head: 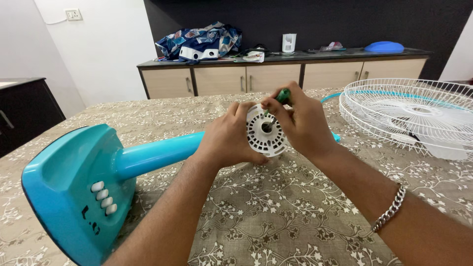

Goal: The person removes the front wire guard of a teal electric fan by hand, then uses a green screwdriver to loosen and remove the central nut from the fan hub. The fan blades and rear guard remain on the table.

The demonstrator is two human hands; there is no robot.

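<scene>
A turquoise table fan stand (84,182) lies on its side on the table, its base toward me with several white buttons and its neck (157,155) running right. My left hand (227,139) grips the white round motor cover (266,132) at the end of the neck. My right hand (298,120) holds a green-handled screwdriver (282,95) with its tip pushed into the centre of that cover. A silver chain bracelet sits on my right wrist.
White wire fan guards (409,116) with a pale blade inside lie at the right of the table. The patterned tablecloth (276,212) covers the table. Behind stands a beige sideboard (276,74) with a cloth bag and small items. A dark cabinet (22,111) is at left.
</scene>
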